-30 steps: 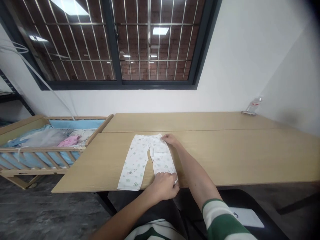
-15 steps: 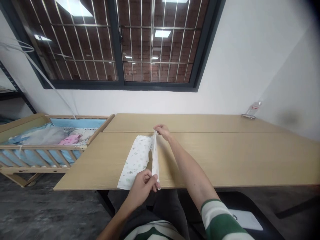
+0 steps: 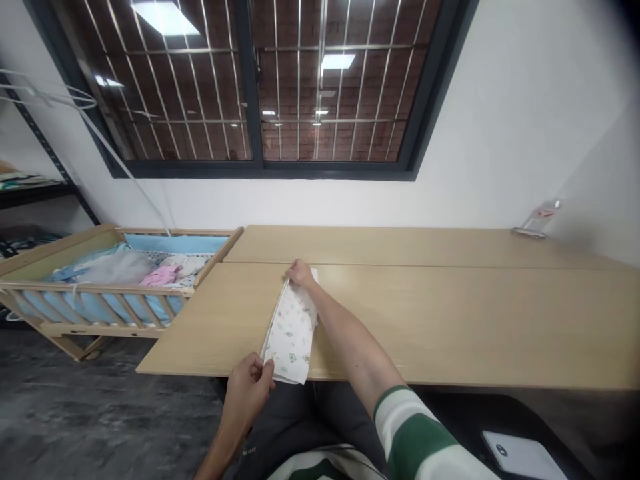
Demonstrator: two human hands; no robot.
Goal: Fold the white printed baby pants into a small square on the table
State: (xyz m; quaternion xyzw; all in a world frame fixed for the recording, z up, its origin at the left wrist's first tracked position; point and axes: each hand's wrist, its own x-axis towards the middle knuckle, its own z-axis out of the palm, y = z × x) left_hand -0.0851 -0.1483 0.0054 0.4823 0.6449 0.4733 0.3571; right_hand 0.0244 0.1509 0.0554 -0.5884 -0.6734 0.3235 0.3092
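Note:
A pair of white baby pants [image 3: 291, 337] with a small printed pattern lies folded lengthwise, one leg over the other, at the table's front edge. My left hand [image 3: 250, 385] pinches the lower left corner of the pants, just off the edge. At the far end of the pants, my right hand [image 3: 301, 273] is closed on the top left corner, and its fingers partly cover the cloth there. The lower hem reaches slightly past the edge of the wooden table [image 3: 425, 320].
A wooden crib [image 3: 120, 293] with blue lining, holding a pink cloth [image 3: 161, 275] and other bedding, stands left of the table. A clear bottle [image 3: 540, 217] leans at the back right. A white phone [image 3: 523, 457] rests on a black chair [image 3: 480, 420] below the table.
Both hands have moved left, carrying one leg of the pants over onto the other. The pants were spread with both legs showing and are now a narrow folded strip. The view has shifted left.

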